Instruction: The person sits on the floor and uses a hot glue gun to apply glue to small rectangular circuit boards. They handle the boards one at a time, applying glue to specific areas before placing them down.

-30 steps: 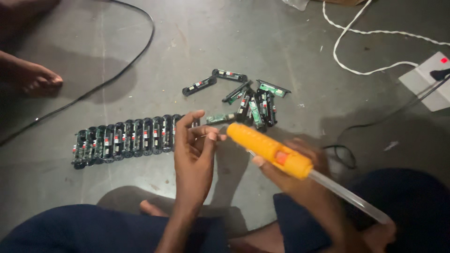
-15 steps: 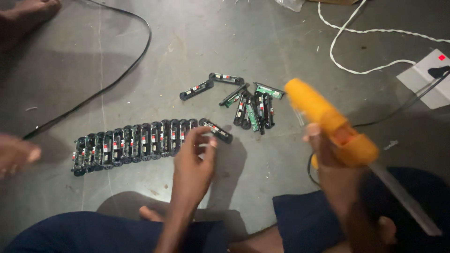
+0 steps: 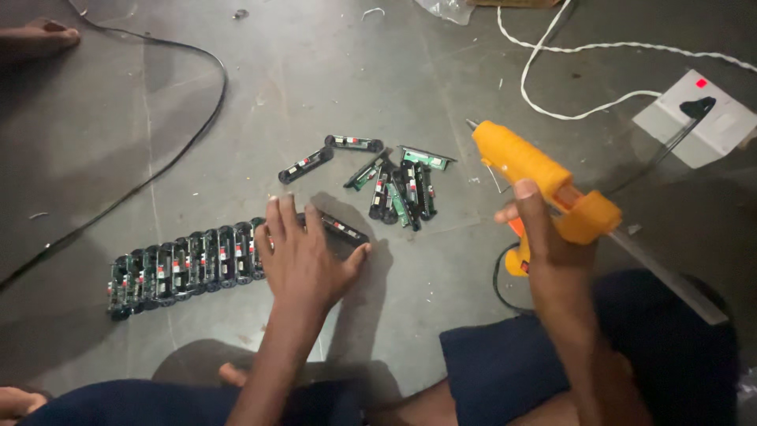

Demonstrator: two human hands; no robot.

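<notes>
My left hand [image 3: 303, 256] lies flat, fingers spread, on the right end of a curved row of several small black circuit modules [image 3: 185, 264] on the grey floor. One module [image 3: 343, 229] sticks out from under my fingers. My right hand [image 3: 544, 237] grips an orange glue gun [image 3: 544, 177], lifted to the right with its nozzle pointing up-left and a clear glue stick [image 3: 666, 276] out its back. A loose pile of the same modules [image 3: 390, 185] lies between the hands.
A white power strip [image 3: 698, 118] with a black plug sits at the far right, and a white cord [image 3: 568, 63] loops from it. A black cable [image 3: 165, 158] curves across the left floor. Another person's foot [image 3: 39, 35] is at the top left.
My right hand has swung the glue gun away from the row, up and to the right. My left hand has gone from pinching a module to pressing flat on the row's end.
</notes>
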